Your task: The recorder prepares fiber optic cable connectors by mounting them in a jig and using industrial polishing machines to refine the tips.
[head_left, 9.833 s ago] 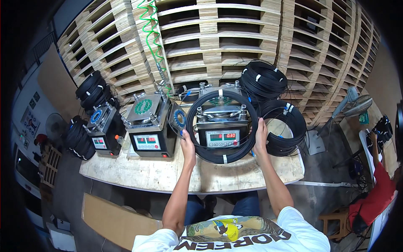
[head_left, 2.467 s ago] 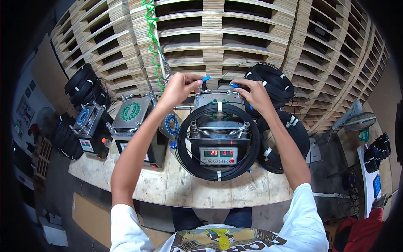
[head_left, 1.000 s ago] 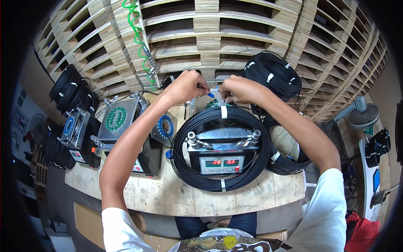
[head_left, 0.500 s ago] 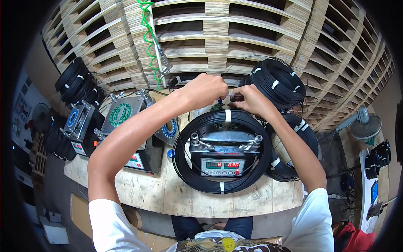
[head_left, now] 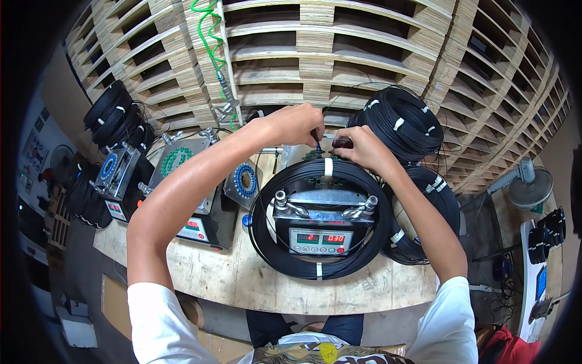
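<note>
Here we are at the table (head_left: pixel 242 285), a pale wooden one, and our left hand (head_left: pixel 303 123) has its fingertips pressed together, pinching a small blue connector (head_left: pixel 318 146) just above the back of the machine. Our right hand (head_left: pixel 365 147) works close beside it, fingers curled inward and low; whether they grip anything, we can't tell.

Below both, the big black cable coil (head_left: pixel 339 270), bound with white ties, rings the front of the black box-shaped machine with a metal top (head_left: pixel 327 222). Its panel glows with red digits through the coil's middle.

Over to our left stands a second metal-topped machine bearing a green ring of holders (head_left: pixel 177 162), with a blue ring of holders (head_left: pixel 245 181) on a plate between the two. And at our right, a stack of black cable coils (head_left: pixel 397 127) sits near our right hand.
</note>
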`<state>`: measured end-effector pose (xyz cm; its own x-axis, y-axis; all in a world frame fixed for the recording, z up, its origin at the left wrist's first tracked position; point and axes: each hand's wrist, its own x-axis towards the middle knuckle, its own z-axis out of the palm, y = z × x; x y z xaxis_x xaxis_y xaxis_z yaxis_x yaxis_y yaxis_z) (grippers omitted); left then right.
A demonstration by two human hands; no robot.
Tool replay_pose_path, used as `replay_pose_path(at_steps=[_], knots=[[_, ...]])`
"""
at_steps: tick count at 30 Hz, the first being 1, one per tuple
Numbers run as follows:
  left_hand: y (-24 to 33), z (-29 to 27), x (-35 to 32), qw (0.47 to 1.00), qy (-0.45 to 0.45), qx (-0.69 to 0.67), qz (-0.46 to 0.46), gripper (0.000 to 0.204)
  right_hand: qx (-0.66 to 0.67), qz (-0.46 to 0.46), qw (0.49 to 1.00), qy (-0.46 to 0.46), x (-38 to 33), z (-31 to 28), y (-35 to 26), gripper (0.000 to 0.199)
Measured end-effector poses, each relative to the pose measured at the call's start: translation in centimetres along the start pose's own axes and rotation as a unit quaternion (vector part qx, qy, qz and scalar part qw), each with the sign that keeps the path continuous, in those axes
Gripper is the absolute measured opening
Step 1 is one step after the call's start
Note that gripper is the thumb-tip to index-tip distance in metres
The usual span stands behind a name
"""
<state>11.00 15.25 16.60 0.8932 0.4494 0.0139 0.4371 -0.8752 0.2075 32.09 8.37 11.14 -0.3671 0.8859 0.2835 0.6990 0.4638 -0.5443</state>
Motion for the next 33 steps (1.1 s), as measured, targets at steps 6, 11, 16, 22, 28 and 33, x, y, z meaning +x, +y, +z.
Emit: replay_pose_path(at_steps=[6,11,16,22,28,33], knots=[[1.6,-0.6,-0.4,0.995,0.02,0.1,-0.01,0.015,-0.003,-0.005,1.0,0.007,-0.1,0.0,0.4,0.02],[2.4,-0.5,0.6,0.99,-0.036,0.12,-0.071,0.021,-0.013,-0.006,1.0,0.004,0.0,0.2,0.6,0.02],[2.6,-0.1,2.4,0.982,-0.066,0.104,-0.144,0.023,-0.024,-0.007,1.0,0.007,-0.1,0.3,0.5,0.021],[3.1,0.5,5.4,0.977,-0.055,0.107,-0.177,0.021,-0.002,-0.005,1.0,0.015,0.0,0.4,1.4,0.023],[0.7,1.1,9.1,0.911,-0.294,0.052,-0.285,0.012,0.001,-0.015,1.0,0.023,0.3,0.8,1.2,0.027],[1.0,1.1,8.6,0.889,-0.314,-0.001,-0.333,0.018,0.001,0.014,1.0,0.001,0.1,0.5,1.0,0.023]])
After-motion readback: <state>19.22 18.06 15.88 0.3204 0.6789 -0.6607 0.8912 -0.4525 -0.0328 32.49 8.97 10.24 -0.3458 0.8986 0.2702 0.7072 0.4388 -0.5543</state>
